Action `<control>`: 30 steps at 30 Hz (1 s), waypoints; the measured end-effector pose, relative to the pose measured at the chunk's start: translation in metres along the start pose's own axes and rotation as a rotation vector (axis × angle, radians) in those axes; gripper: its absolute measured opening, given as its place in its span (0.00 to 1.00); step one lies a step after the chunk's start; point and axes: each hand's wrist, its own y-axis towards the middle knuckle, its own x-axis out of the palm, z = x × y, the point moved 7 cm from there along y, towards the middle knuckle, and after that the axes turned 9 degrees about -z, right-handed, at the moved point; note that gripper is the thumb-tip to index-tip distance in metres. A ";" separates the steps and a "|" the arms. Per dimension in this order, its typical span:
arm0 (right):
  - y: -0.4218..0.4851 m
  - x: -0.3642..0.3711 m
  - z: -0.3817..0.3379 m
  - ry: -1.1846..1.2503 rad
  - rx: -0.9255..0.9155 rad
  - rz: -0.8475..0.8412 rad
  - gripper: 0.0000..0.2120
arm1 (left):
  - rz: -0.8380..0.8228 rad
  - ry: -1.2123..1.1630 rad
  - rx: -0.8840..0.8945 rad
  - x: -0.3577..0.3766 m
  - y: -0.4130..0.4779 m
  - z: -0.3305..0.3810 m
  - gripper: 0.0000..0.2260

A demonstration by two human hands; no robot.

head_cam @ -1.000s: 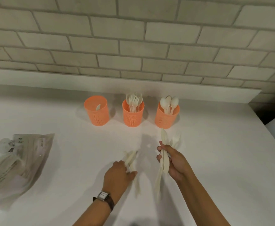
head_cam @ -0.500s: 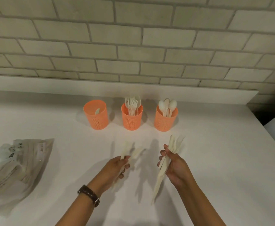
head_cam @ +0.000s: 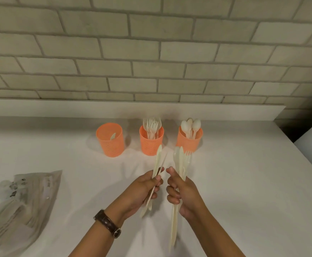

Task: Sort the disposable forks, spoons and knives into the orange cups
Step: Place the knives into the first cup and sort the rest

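Note:
Three orange cups stand in a row near the wall. The left cup (head_cam: pixel 110 140) holds one knife, its tip just showing. Several forks fill the middle cup (head_cam: pixel 151 142), and several spoons stand in the right cup (head_cam: pixel 190 140). My left hand (head_cam: pixel 142 190) is shut on a couple of cream knives (head_cam: pixel 158 160) pointing up. Close beside it, my right hand (head_cam: pixel 184 193) is shut on a mixed bundle of cutlery (head_cam: pixel 182 162), with a spoon, a knife and a fork tip visible. Both hands hover above the white counter, in front of the cups.
A crumpled plastic cutlery bag (head_cam: pixel 20 206) lies at the left on the white counter (head_cam: pixel 244 182). A brick wall with a white ledge (head_cam: pixel 133 108) runs behind the cups. The counter's right edge drops off at the far right.
Both hands have risen and come together. My left hand lifted its knives off the counter and moved right, toward my right hand's bundle.

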 end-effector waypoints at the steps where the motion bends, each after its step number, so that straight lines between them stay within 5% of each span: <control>1: 0.000 0.003 0.000 0.012 0.004 -0.010 0.12 | -0.002 0.010 -0.001 0.000 0.000 0.001 0.11; 9: 0.003 0.005 -0.003 0.015 0.059 0.081 0.07 | -0.001 0.359 0.005 -0.002 -0.001 0.012 0.11; 22: 0.003 0.004 -0.031 -0.025 -0.042 0.031 0.07 | -0.127 -0.119 -0.081 -0.026 -0.011 0.009 0.17; 30: 0.005 0.024 -0.031 -0.291 -0.050 0.041 0.02 | -0.165 0.417 -0.085 -0.031 -0.011 0.026 0.10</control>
